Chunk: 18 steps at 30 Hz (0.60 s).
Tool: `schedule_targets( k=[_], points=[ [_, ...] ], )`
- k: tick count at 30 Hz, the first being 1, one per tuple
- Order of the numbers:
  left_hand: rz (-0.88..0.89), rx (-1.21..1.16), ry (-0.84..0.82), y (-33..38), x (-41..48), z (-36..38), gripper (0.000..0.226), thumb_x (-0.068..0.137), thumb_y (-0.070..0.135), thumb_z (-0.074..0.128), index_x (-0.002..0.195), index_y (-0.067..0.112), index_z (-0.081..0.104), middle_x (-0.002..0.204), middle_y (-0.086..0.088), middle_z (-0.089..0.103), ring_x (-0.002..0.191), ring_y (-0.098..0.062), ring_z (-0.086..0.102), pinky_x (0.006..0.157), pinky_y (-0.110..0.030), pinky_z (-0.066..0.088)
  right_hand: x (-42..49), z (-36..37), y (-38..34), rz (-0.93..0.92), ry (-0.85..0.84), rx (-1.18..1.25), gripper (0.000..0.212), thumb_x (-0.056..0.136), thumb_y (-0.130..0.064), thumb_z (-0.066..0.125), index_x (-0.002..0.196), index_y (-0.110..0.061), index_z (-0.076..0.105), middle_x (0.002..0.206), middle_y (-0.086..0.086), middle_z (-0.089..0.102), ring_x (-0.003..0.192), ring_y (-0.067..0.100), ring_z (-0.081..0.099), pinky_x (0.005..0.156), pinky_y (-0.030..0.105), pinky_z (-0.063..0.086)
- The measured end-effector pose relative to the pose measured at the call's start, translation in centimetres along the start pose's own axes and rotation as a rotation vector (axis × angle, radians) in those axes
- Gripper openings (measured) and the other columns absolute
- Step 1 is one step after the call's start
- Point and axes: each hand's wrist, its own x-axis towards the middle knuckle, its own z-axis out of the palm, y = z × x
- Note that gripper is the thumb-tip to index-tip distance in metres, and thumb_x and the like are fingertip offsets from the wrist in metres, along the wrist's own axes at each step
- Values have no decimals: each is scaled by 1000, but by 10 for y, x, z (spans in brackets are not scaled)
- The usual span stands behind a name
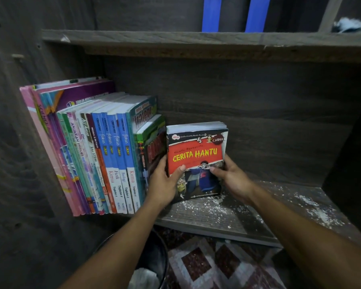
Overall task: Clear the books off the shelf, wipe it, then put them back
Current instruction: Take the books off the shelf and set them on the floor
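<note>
Entry: a "CERITA HANTU" book (196,155) was held upright, cover outward, between both hands. The left hand (165,180) was clamped on its lower left edge, with the thumb laid across the cover and the fingers hidden behind. The right hand (232,176) was clamped on the lower right edge, thumb likewise on the cover. The book's bottom edge was seen down at the shelf board (258,217); whether it rested on the board could not be told. Immediately left of the left hand, a row of books (104,155) was stood on the same board, spines outward. Below and to the right of the right hand, white dust (313,202) was scattered over the board. Beneath the left forearm a dark bin (156,253) was noted, and beneath the grip a patterned floor covering (213,265).
</note>
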Motion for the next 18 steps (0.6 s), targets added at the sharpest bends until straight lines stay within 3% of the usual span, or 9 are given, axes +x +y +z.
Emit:
schedule_targets(
  k=[4,9,15,18],
  points=[
    [34,32,60,-6,4,6,51,93,40,56,141,29,43,118,12,64,111,-10,59,91,-30,44,-2,7,3,-58,109,49,46,98,-4,51,140,-22,49,118,4,66,101,20,68,78,34,58],
    [39,44,-12,-2,4,3,46,94,37,55,138,33,43,112,19,62,108,-7,58,87,-23,39,-14,1,4,-98,144,42,44,96,-1,54,135,-21,53,114,0,67,90,9,71,66,22,57],
    [37,69,-53,1,2,3,46,95,33,57,137,37,42,108,26,60,99,8,54,75,-16,38,-21,-3,8,-139,156,-23,44,95,-4,58,134,-22,53,115,-5,66,96,5,67,65,16,55],
    [40,86,-56,-5,-3,0,55,94,22,61,136,45,35,112,25,61,103,10,53,78,-11,40,-22,-2,7,-142,158,-32,44,95,-5,58,134,-23,52,116,-5,65,93,4,69,64,14,54]
  ],
)
